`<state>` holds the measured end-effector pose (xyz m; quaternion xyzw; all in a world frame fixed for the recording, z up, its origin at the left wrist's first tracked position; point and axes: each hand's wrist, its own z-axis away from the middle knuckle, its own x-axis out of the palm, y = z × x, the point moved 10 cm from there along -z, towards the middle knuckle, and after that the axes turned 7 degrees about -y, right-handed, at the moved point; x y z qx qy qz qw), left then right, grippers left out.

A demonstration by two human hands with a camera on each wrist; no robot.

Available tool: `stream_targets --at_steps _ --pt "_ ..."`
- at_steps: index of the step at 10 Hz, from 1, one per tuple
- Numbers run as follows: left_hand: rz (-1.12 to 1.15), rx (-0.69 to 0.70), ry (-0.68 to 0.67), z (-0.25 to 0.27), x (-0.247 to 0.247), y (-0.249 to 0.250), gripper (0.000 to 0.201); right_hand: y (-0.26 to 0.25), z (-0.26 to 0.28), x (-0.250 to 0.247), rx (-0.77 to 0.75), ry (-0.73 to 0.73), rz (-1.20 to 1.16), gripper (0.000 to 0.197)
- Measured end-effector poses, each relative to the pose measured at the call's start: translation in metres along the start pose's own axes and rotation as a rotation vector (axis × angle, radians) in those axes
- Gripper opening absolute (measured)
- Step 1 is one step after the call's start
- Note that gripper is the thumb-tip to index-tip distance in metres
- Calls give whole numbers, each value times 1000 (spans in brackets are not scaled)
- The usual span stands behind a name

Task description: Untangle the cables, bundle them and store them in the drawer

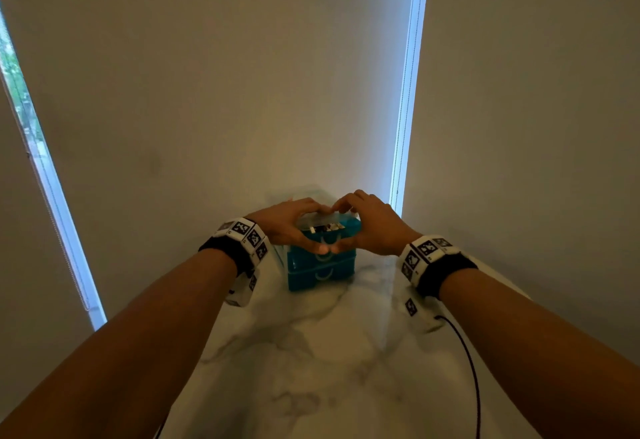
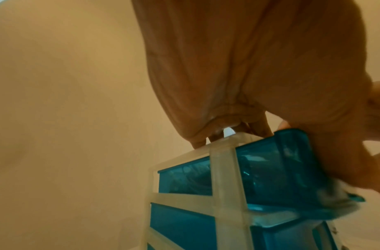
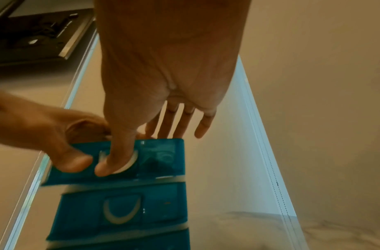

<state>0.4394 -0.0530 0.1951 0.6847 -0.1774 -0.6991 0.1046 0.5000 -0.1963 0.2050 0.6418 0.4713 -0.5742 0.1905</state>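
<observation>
The little blue drawer box (image 1: 321, 258) sits on the marble table (image 1: 311, 369). Both thumbs press the front of its top drawer (image 3: 161, 159): the left hand (image 1: 284, 222) and right hand (image 1: 372, 222) curl over the box top. No writing can be read.

No legible text, brand, number or sign appears in any view. The only markings are black-and-white square coded patterns — not letters — on the white band at the left wrist (image 1: 246, 235) and on the matching band at the right wrist (image 1: 426, 254). A dark strip on top of the drawer unit (image 1: 327, 227) is too blurred to read.
</observation>
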Motion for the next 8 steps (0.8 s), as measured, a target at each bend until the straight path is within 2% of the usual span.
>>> stream_targets --at_steps 1,2,3,4,5,6,7,8 --pt "-10 -10 191 -6 -17 -12 67 7 7 -6 -10 -36 -151 56" --pt "-69 4 275 -13 -12 -18 69 5 10 -1 -52 -14 -95 45" --pt "-126 32 305 -16 -7 -19 69 2 19 3 -104 148 44 29" --pt "-153 5 454 -1 -14 -24 64 10 29 15 -55 234 1 13" --pt "-129 -73 619 18 -19 -34 48 7 26 75 -36 -239 -112 10" --pt "-69 -92 660 17 -17 -33 43 2 15 103 7 -404 -110 12" --pt "18 -47 627 8 -13 -30 47 20 -8 91 186 -226 -207 17" --pt "15 34 698 16 -13 -29 43 9 -7 109 172 -305 -187 13"
